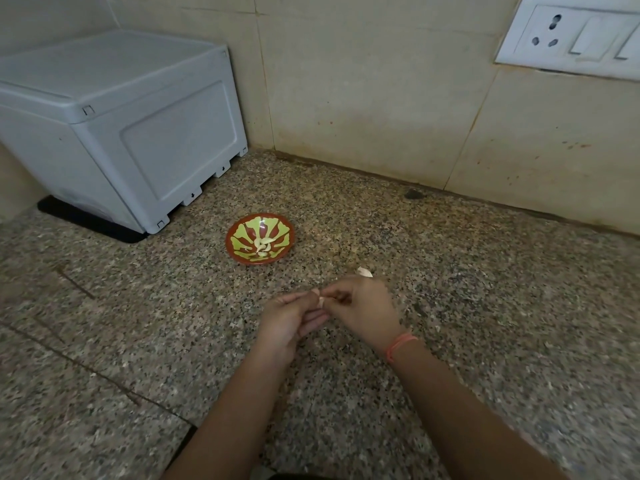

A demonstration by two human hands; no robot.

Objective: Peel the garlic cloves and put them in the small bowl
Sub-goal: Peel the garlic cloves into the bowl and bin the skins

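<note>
Back left on the speckled granite counter (485,278) stands a grey plastic box (114,126) on a black mat (86,218), set against the tiled wall (363,98). Small arrow marks show on the feet along its lower edge (192,195); no lettering on it can be read. High on the right of the wall sits a white socket and switch plate (571,36). A dark spot (412,194) lies where counter meets wall.

The small bowl (242,257), red with a green pattern, rests on the counter between the box and the hands, apart from both. Several peeled cloves (263,245) lie in its middle. Nothing stands between it and the hands.

Both forearms reach forward and meet just in front of the bowl. The left hand (291,320) is turned palm up, thumb and forefinger pinching a garlic clove (320,299), its other fingers loosely extended. The right hand (363,313), with an orange thread band (400,344) at the wrist, has its fingers curled and pinches the same clove from the other side. A pale garlic piece (364,271) lies on the counter just behind the right hand; whether it is skin or clove I cannot tell.
</note>
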